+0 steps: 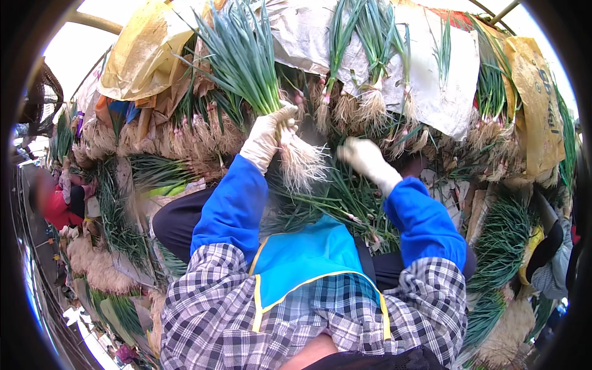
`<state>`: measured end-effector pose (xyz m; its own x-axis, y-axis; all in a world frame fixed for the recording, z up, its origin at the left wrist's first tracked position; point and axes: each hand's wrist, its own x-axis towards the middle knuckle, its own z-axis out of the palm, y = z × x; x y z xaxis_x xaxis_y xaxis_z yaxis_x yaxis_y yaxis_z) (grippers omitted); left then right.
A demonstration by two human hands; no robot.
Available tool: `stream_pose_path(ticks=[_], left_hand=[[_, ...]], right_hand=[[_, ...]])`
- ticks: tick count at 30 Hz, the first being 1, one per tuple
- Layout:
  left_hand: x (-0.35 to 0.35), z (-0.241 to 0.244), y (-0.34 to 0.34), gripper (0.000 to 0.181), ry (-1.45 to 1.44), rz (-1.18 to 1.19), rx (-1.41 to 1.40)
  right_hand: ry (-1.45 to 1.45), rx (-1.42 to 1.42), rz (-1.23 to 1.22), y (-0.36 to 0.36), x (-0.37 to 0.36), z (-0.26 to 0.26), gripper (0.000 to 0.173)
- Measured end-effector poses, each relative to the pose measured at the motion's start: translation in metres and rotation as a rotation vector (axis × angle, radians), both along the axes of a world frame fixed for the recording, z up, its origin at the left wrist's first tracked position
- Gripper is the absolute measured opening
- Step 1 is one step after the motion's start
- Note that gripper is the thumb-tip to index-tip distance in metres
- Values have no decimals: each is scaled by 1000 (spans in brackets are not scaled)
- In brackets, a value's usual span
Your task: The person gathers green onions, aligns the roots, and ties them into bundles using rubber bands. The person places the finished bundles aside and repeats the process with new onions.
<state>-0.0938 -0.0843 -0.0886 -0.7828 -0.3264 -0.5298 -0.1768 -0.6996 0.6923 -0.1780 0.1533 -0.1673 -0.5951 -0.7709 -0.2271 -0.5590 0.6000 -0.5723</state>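
Note:
My left hand (268,136), in a pale glove, is closed around the lower stems of a bunch of green garlic plants (252,69). The leaves fan up and to the left, and the pale roots (303,162) hang down on the right. My right hand (363,157), also gloved, is blurred to the right of those roots; its fingers look curled, and whether they hold anything is unclear. Loose green plants (351,199) lie below my hands, in front of my blue apron (310,256). Small bunches (377,46) with roots lie on a whitish sheet (444,88) beyond.
A long pile of rooted plants (203,138) runs across the front, partly under a yellow sack (143,51) and another printed sack (536,106). More leafy heaps (502,240) lie at right. A person in red (62,199) sits at far left; another person (552,259) is at far right.

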Motion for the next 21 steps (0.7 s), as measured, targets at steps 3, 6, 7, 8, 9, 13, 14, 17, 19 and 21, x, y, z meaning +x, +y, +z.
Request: stream_pose_path(ticks=[3,6,7,8,9,13,14,17,19,21], left_hand=[[-13,2,12,18,13,-47,-37],[-27,13,18,12,28,-48,-57],[-26,16,16,14,27,-63,-64],[-25,20,15,16,26,-79,-61],[-21,24,16,18,18,-88,-59],[-35,2,46,19,21,-141,-209],[-34,0,50,18,-128,-244,-257],[-29,-43,49,14,-25,-217,-96],[-17,-42,45,19,100,-207,68],[-8,-29,49,23,180,-151,190]], right_hand=[[-96,-167,-401,-70,-59,21,40],[68,-8,-268,-99,-83,19,39],[103,-156,-367,-98,-75,33,36],[169,-159,-396,-93,-67,58,33],[227,-165,-419,-89,-55,74,31],[249,-85,-241,-67,-12,75,25],[296,-115,-158,-59,-1,68,19],[53,-2,-94,-46,1,75,23],[-550,-273,-285,-34,-16,89,36],[-745,-497,-459,-42,-42,76,36]])
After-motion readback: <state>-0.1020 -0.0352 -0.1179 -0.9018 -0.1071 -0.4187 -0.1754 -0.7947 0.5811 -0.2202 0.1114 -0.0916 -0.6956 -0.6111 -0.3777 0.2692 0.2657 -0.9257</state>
